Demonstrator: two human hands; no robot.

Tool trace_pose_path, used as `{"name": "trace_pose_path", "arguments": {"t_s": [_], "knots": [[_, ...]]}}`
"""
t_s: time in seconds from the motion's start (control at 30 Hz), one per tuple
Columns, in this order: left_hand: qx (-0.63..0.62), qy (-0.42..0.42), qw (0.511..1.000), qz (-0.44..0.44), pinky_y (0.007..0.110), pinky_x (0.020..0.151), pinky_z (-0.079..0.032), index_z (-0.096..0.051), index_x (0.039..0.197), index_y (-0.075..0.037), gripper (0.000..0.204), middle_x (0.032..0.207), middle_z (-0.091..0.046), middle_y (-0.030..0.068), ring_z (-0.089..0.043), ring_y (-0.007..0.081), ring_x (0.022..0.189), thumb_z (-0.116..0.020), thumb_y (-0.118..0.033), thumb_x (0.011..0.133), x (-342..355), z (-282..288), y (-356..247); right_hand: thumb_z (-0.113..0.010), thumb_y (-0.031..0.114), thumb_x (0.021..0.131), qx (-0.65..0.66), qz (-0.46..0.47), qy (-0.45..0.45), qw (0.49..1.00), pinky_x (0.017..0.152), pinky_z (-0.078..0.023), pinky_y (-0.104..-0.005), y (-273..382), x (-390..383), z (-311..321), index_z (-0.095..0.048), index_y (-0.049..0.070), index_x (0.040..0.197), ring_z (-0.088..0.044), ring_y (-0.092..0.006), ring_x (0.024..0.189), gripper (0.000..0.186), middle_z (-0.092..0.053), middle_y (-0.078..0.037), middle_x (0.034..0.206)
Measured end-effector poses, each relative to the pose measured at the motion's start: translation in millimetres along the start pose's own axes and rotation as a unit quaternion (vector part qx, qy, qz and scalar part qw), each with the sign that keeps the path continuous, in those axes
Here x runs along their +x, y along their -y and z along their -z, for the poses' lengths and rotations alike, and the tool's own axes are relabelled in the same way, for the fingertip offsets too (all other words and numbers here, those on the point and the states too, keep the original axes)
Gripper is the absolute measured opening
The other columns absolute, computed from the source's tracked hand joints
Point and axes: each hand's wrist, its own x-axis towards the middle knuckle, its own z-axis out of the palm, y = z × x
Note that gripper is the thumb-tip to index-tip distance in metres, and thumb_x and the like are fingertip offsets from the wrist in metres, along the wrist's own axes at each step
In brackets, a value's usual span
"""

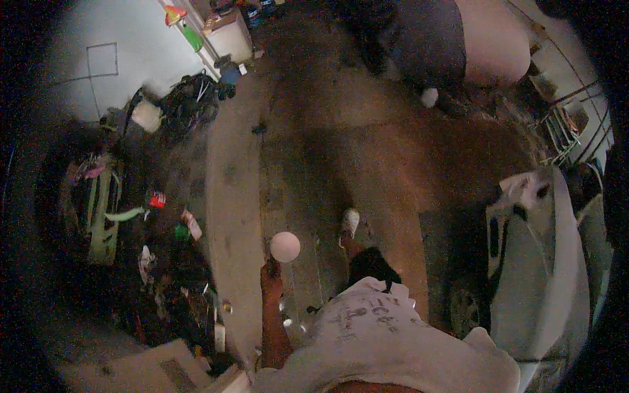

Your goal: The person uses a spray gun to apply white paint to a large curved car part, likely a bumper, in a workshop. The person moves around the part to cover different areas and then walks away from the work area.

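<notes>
My left hand [271, 270] is stretched forward, low and left of the middle. At its fingertips is a smooth, round, pale pinkish-white thing [285, 246]; whether it is a ball, a bulb or a lid I cannot make out. The fingers look closed at its near edge, mostly dark and partly hidden by it. My right hand is not in view. Below me show my pale printed shirt [373, 321] and one light shoe [350, 223] on the dim floor [314, 157].
Large pale panels [531, 255], like vehicle body parts, stand at the right. A bulky grey and pale shape [458, 46] lies at the far right. Mixed clutter lines the left, with a red container [157, 200] and cardboard [141, 370] nearer. A white cabinet [229, 36] stands far off.
</notes>
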Motion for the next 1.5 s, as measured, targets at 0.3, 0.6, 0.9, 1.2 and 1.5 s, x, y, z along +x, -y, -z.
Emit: {"name": "trace_pose_path", "arguments": {"t_s": [0.3,0.6,0.9,1.2,1.5], "knots": [[0.127,-0.033,0.991,0.028,0.033,0.075,-0.047,-0.058,0.118,-0.005,0.032,0.101,-0.064,0.007,-0.059,0.0166,0.091,-0.067,-0.03,0.101,245,-65,-166,-0.067,0.037,0.097,-0.047,0.209,-0.183,0.959,0.086,-0.055,-0.0416,391,123,318,-0.065,0.004,0.128,-0.071,-0.0311,0.102,0.045,-0.074,-0.017,0.113],[0.144,-0.048,0.985,0.085,0.039,0.088,-0.049,-0.056,0.129,-0.002,0.043,0.112,-0.066,0.0083,-0.06,0.0234,0.101,-0.068,-0.032,0.101,528,-122,-296,-0.067,0.038,0.098,0.129,0.452,-0.347,0.812,0.086,-0.055,-0.041,851,68,674,-0.065,0.005,0.128,-0.071,-0.03,0.102,0.045,-0.074,-0.017,0.113],[0.027,-0.011,0.997,0.066,0.03,0.08,-0.045,-0.062,0.116,-0.004,0.022,0.097,-0.065,0.004,-0.057,0.0155,0.092,-0.067,-0.018,0.1,792,-159,-463,-0.066,0.039,0.098,-0.019,0.149,-0.103,0.983,0.087,-0.055,-0.0404,825,157,615,-0.065,0.005,0.128,-0.071,-0.0289,0.102,0.045,-0.074,-0.017,0.114],[0.11,-0.055,0.991,-0.048,0.033,0.074,-0.045,-0.063,0.113,-0.005,0.015,0.095,-0.064,0.003,-0.057,0.0161,0.085,-0.063,-0.014,0.1,1087,-216,-529,-0.066,0.04,0.099,0.029,-0.014,0.002,0.999,0.088,-0.055,-0.0398,927,230,742,-0.065,0.006,0.128,-0.07,-0.0278,0.102,0.045,-0.074,-0.016,0.114],[0.078,-0.015,0.997,-0.011,0.034,0.075,-0.047,-0.062,0.116,-0.005,0.022,0.099,-0.067,0.0046,-0.059,0.0175,0.086,-0.065,-0.019,0.099,1367,-340,-621,-0.065,0.041,0.099,0.015,0.291,-0.273,0.917,0.088,-0.054,-0.0391,1368,332,1207,-0.065,0.007,0.129,-0.07,-0.0267,0.103,0.045,-0.073,-0.016,0.114]]}}
